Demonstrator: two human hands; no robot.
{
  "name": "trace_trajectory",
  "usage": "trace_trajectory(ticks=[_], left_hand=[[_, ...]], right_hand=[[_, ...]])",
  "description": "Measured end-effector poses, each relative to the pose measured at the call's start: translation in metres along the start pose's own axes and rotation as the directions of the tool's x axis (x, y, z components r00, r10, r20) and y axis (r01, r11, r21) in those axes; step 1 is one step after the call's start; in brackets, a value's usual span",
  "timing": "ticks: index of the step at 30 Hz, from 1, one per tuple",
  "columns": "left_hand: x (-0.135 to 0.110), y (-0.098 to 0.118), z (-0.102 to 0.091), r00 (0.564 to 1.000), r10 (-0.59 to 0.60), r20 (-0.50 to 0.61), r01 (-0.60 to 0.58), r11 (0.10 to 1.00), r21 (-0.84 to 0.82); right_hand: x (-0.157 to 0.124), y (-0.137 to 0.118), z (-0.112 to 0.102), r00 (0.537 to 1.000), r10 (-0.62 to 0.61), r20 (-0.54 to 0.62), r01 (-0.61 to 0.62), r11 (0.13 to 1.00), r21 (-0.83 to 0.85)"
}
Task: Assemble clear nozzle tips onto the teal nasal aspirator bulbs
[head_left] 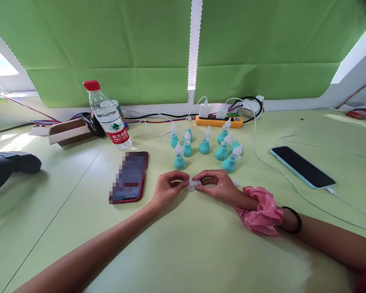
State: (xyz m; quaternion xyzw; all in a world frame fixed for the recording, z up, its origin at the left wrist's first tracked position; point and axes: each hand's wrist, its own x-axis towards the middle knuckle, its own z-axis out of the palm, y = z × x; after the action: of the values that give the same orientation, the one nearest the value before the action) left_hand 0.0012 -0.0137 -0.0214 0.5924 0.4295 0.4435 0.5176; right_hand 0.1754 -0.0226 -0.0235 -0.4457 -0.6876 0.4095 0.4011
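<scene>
My left hand (168, 188) and my right hand (217, 186) meet at the middle of the light green table (201, 244). Both pinch a small clear plastic piece (194, 185) between their fingertips. Just beyond the hands stand several teal bulb-shaped squeeze bottles with white tips (204, 145), all upright. A pink scrunchie (260, 211) and a black band (295, 219) sit on my right wrist.
A red-cased phone (129, 177) lies left of my hands; a blue phone (301, 167) on a white cable lies right. A red-capped water bottle (108, 116), a cardboard box (68, 131) and an orange power strip (218, 120) line the back. A dark object (9, 165) lies far left.
</scene>
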Motion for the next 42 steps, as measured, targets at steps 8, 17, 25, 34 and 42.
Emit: trace_trajectory(ticks=[8,17,25,34,42], left_hand=[[-0.002,0.004,0.001,1.0,0.016,-0.016,-0.017,0.999,-0.032],[-0.006,-0.002,0.003,0.997,0.07,-0.012,-0.069,0.997,0.032],[-0.011,0.001,0.004,0.99,0.141,-0.018,-0.138,0.984,0.113],[-0.01,0.0,0.001,0.972,0.228,0.057,-0.235,0.947,0.22],[-0.013,-0.003,0.002,0.971,0.236,0.033,-0.238,0.955,0.178]], right_hand=[[0.001,0.001,0.0,1.0,0.012,0.011,-0.012,1.0,-0.001],[-0.001,0.0,0.0,0.999,-0.047,-0.005,0.047,0.999,-0.012],[-0.003,0.003,0.0,0.993,-0.12,-0.008,0.12,0.993,-0.02],[-0.003,0.0,0.0,0.991,-0.105,-0.082,0.104,0.994,-0.021],[-0.006,0.003,0.001,0.981,-0.182,-0.072,0.181,0.983,-0.016]])
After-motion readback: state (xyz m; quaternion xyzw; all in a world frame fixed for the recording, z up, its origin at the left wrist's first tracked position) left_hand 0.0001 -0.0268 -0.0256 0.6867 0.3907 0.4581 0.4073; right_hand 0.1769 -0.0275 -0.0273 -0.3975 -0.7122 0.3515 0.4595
